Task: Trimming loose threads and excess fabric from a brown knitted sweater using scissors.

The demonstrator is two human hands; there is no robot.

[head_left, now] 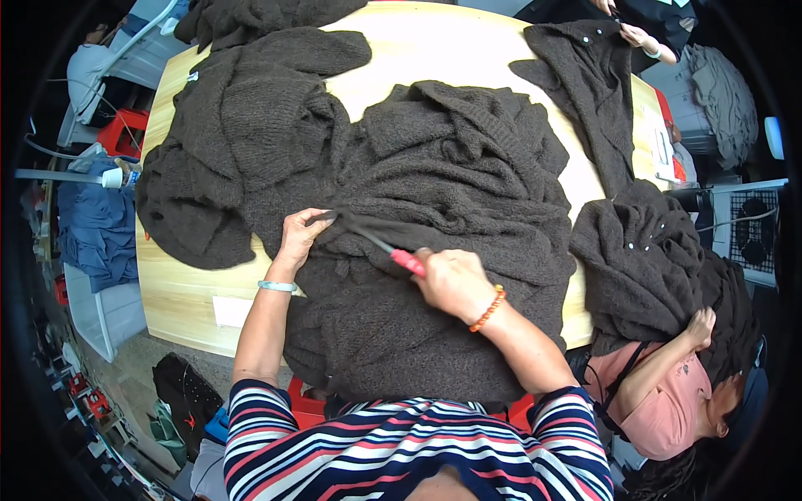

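Note:
A heap of dark brown knitted garments (pixel 451 200) covers the middle of the table in front of me and hangs over its near edge. My left hand (pixel 297 239) is closed in a pinch on a garment's edge, left of centre. In my right hand (pixel 455 284) I grip a tool with a pink-red handle (pixel 407 261). Its thin grey metal shaft points up and left toward the pinched edge. The tip is lost against the dark knit, so its kind does not show. My fingers wrap round the handle's rear end.
The pale wooden table (pixel 192 309) holds another brown knit pile (pixel 251 125) at left and a white paper (pixel 231 311) at its near left. A co-worker in pink (pixel 660 401) handles knitwear at right. Another person's hands (pixel 639 37) hold a buttoned knit garment (pixel 585 83) at far right.

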